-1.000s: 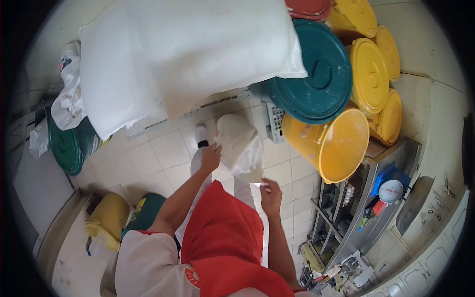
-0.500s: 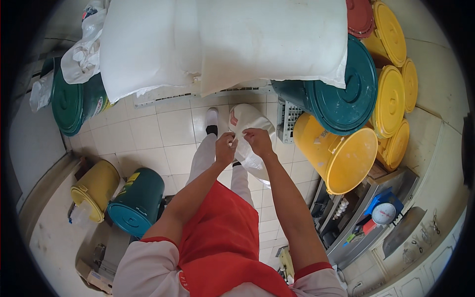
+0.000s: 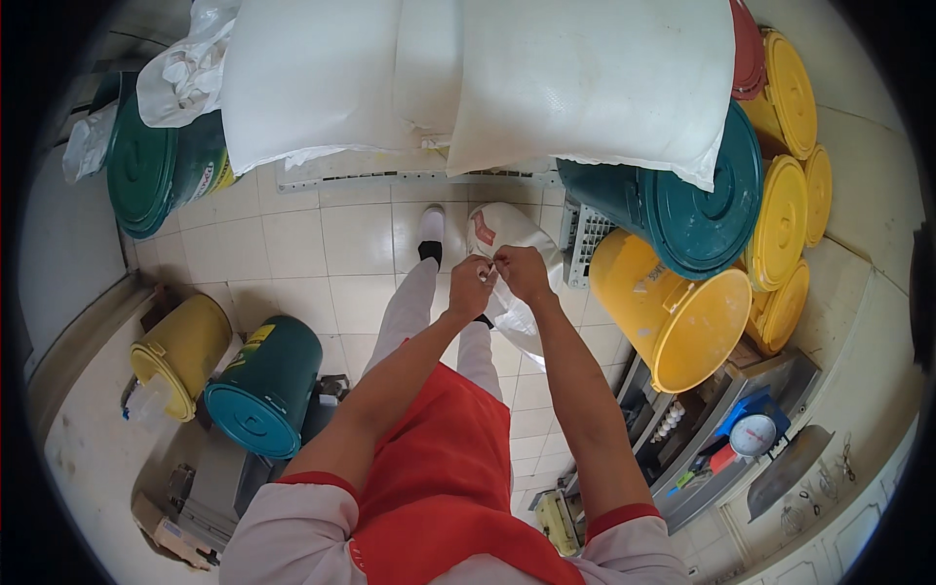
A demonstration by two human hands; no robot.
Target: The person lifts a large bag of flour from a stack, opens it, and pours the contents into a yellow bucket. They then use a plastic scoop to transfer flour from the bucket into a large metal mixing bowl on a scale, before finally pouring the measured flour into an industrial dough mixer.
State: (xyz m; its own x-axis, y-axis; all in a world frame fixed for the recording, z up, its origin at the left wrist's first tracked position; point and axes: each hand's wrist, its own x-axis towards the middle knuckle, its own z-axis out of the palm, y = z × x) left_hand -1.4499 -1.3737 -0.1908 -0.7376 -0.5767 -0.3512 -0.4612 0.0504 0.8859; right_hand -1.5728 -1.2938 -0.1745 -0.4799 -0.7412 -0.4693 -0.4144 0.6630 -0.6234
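Note:
A white plastic woven sack [image 3: 522, 226] with a reddish printed patch stands on the tiled floor before me, between my feet and a yellow bucket. Both hands are at its top edge, close together. My left hand [image 3: 472, 284] is closed, its fingers pinching at the sack's edge. Beside it, my right hand [image 3: 524, 273] is also closed in a pinch, its fingertips nearly meeting the left ones. Whatever small part of the edge lies between the fingertips is too small to make out clearly.
Large full white sacks [image 3: 595, 78] lie stacked on a pallet ahead. An open yellow bucket [image 3: 697, 331] and a lidded teal bin [image 3: 702, 200] stand at the right. On the left are a teal bin [image 3: 263, 390] and a yellow bin [image 3: 180, 351]. A dial scale [image 3: 753, 435] sits at the lower right.
My hands have come closer together at the sack's top edge. The whole view has shifted slightly, so the sack and hands appear a little further right.

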